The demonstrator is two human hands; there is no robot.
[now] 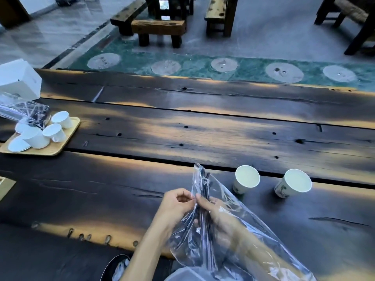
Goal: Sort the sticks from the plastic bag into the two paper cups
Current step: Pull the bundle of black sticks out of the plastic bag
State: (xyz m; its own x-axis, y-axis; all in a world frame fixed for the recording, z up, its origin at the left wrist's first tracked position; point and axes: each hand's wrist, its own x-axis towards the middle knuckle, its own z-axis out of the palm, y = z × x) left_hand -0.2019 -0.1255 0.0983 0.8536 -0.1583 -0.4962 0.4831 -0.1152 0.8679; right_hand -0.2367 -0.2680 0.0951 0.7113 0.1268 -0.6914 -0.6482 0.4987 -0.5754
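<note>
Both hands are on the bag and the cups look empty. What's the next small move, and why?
Probably draw one stick out through the bag's top. The left hand pinches the plastic bag, the right hand grips the dark sticks inside, and both paper cups stand empty.

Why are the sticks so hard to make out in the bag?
Head view: the dark sticks sit behind the clear bag, whose creases catch glare; the table is dark with patchy light; the right hand looks hazy through the plastic.

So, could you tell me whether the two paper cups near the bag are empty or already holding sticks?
Empty: both paper cups show bare pale insides, and the sticks sit in the plastic bag.
</note>
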